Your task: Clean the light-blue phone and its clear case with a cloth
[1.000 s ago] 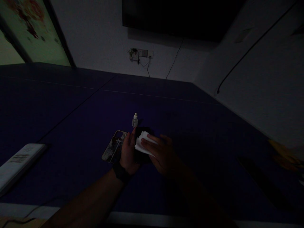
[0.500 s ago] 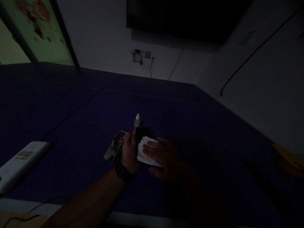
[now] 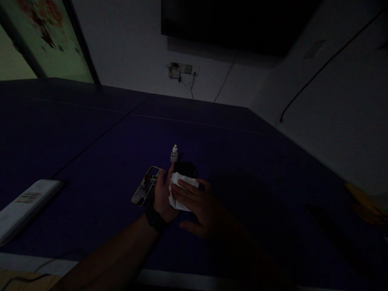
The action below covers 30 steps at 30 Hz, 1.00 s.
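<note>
My left hand (image 3: 163, 201), with a dark watch on its wrist, grips a dark flat phone (image 3: 187, 167), mostly hidden by the tissue and fingers. A folded white tissue (image 3: 178, 204) lies over the phone. My right hand (image 3: 198, 204) presses the tissue down with its fingers stretched across it, thumb apart. Just beyond my left thumb stands a small dropper bottle (image 3: 173, 155) with a white cap. A patterned phone case (image 3: 142, 190) with a camera cutout lies left of my left hand, partly behind it.
The dim blue-purple tabletop (image 3: 100, 161) spreads around my hands. A long white device (image 3: 28, 208) lies at the left, a dark flat strip (image 3: 330, 230) at the right, near something yellow (image 3: 363, 198). Beyond are wall sockets (image 3: 182, 69) and a dark screen (image 3: 236, 26).
My right hand and the tissue have slid left across the phone, closer to my left palm, uncovering more of the phone's far right corner. My left hand has hardly moved.
</note>
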Tool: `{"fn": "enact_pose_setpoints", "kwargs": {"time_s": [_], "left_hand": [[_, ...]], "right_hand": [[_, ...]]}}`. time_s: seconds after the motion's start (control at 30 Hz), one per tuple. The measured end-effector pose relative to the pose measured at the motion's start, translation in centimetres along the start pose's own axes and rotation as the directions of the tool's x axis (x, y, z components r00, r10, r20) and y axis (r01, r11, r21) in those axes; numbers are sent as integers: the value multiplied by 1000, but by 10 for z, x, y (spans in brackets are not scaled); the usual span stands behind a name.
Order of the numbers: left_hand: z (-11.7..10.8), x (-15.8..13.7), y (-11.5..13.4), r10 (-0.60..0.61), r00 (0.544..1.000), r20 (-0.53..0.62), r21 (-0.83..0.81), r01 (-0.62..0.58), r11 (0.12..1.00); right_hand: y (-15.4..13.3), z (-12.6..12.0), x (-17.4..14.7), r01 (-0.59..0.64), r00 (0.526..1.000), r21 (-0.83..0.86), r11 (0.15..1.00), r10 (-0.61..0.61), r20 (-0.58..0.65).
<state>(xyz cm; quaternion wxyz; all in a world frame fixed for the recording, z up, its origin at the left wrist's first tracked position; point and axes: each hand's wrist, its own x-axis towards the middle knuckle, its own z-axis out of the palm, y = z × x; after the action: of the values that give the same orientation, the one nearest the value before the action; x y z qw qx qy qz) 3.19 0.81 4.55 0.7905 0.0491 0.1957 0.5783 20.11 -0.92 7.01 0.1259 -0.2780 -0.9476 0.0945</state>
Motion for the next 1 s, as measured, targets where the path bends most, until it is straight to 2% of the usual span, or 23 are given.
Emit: {"fn": "enact_pose_setpoints", "kwargs": {"time_s": [0.13,0.3,0.37,0.43,0.53,0.63,0.73,0.83,0.93,1.0], "left_hand": [[13,-8,4,-60,998,31,11,60,998],[14,-6,-3,14,999,40,9,-15,1000],[10,-5,-4,18,1000,12,19,-18,1000],[7,-4,-2,-9,1000,-12,15,9,1000],[10,-6,1,-86,996,17,6,86,996],[15,-8,1,-32,997,71,32,29,999],[14,-8,-2,56,997,58,49,-59,997],[10,-6,-2,37,999,15,37,-37,999],[9,-6,-1,-34,999,34,32,33,999],[12,-8,-1,-51,997,62,38,49,998]], "right_hand": [[6,-5,-6,10,999,10,1000,-10,36],[15,-3,-8,-175,985,-123,977,172,-34],[12,-1,-4,-127,992,-98,987,127,-6],[8,0,-2,-28,999,-23,999,29,33],[9,-3,-6,55,998,74,996,-58,32],[16,-9,-14,-19,1000,77,997,19,-7],[18,-11,-14,-118,992,-2,993,118,-47],[11,-6,-7,-52,998,-7,999,52,-29],[9,-1,-5,55,998,101,993,-56,4],[13,-1,-9,45,999,133,990,-42,-24]]}}
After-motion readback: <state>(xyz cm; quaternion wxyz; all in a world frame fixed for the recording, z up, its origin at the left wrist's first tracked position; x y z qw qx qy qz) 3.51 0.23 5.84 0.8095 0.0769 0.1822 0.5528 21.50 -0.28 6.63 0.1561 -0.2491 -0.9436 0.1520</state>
